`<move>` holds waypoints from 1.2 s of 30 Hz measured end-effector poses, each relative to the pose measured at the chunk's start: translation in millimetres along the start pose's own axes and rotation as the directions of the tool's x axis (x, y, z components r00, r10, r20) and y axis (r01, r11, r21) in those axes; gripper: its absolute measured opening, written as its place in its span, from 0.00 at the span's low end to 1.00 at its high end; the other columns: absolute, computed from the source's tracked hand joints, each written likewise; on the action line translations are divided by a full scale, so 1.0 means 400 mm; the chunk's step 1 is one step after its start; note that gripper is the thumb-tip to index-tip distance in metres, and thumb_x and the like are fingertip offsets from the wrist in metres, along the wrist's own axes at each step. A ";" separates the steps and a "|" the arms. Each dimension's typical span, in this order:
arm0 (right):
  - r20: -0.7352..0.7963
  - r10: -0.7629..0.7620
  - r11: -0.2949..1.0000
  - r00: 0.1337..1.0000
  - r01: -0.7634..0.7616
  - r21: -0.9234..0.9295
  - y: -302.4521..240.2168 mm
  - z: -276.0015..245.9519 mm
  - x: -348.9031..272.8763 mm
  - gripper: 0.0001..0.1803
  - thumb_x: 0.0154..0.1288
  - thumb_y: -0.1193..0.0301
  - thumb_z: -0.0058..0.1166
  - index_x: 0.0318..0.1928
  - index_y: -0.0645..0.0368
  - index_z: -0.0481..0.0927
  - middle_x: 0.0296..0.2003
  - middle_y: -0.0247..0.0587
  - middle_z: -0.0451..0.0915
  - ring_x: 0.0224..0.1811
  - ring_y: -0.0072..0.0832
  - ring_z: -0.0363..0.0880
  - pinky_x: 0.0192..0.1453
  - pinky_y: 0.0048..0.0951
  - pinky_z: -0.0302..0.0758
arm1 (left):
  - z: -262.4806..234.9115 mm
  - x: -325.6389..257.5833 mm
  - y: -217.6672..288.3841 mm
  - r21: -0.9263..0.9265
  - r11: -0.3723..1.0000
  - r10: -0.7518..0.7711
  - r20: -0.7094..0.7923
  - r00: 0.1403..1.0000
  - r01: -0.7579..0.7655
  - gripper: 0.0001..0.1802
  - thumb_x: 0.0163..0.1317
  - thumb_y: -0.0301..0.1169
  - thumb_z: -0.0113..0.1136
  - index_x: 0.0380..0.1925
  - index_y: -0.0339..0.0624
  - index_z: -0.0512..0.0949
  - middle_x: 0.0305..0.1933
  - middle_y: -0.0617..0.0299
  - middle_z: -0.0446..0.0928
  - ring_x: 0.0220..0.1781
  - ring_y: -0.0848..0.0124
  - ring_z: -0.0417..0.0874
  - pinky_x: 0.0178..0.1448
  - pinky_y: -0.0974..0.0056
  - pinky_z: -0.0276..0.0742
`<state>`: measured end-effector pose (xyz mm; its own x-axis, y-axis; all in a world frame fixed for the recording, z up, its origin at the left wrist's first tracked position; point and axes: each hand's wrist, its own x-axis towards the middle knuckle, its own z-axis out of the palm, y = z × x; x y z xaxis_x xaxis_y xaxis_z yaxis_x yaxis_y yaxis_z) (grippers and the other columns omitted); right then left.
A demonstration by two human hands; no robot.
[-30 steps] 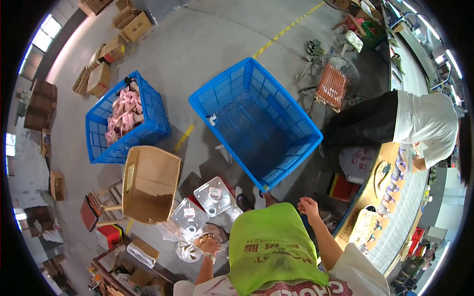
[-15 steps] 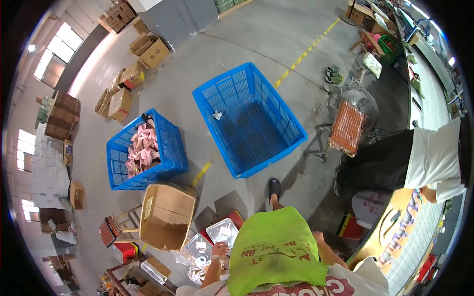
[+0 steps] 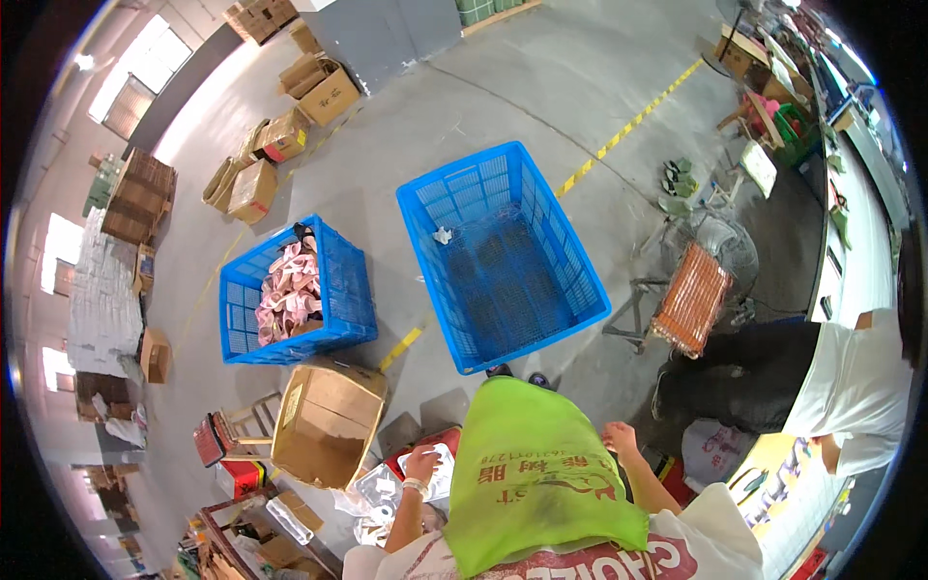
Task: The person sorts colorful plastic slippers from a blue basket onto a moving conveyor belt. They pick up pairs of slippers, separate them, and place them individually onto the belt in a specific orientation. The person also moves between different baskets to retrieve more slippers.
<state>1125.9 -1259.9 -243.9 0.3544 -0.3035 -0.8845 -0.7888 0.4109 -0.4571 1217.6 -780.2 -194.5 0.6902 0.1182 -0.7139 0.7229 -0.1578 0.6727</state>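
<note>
My left hand (image 3: 421,464), with a pale band at its wrist, hangs left of my green apron (image 3: 541,459) over red and white things on the floor. Its fingers look loosely curled and nothing shows in them. On the apron's other side my right hand (image 3: 620,438) is raised, fingers loosely bent and apart, also holding nothing visible. In front of me stands a large blue plastic crate (image 3: 559,237), its floor dark and a crumpled white scrap (image 3: 443,235) inside. My dark shoes (image 3: 538,380) are at its near edge. Neither hand touches the crate.
A second blue crate (image 3: 350,295) at left holds pink strappy pieces (image 3: 290,285). Nearer stand an open cardboard box (image 3: 314,454) and a wooden stool (image 3: 253,425). At right are a fan (image 3: 725,246), an orange-brown slatted seat (image 3: 692,302) and a co-worker in white (image 3: 851,377) beside a long workbench.
I have stepped forward, so both shoes now meet the large crate's near edge. My left hand has risen away from the white things on the floor, and my right hand has swung up and forward.
</note>
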 end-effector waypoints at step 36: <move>-0.057 -0.249 0.914 0.967 0.215 -0.343 -0.627 0.496 -0.038 0.09 0.63 0.70 0.50 0.41 0.61 0.74 0.26 0.38 0.76 0.21 0.24 0.76 0.21 0.23 0.70 | -0.039 0.252 -0.312 -0.657 0.598 -0.421 0.229 0.878 0.458 0.08 0.57 0.25 0.52 0.37 0.47 0.71 0.27 0.55 0.76 0.24 0.64 0.77 0.21 0.62 0.71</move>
<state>1417.7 -1187.8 -134.4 0.5106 -0.4449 -0.7357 -0.8171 0.0152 -0.5763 1197.3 -733.3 -347.3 0.2940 -0.0542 -0.9543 0.7705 0.6042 0.2031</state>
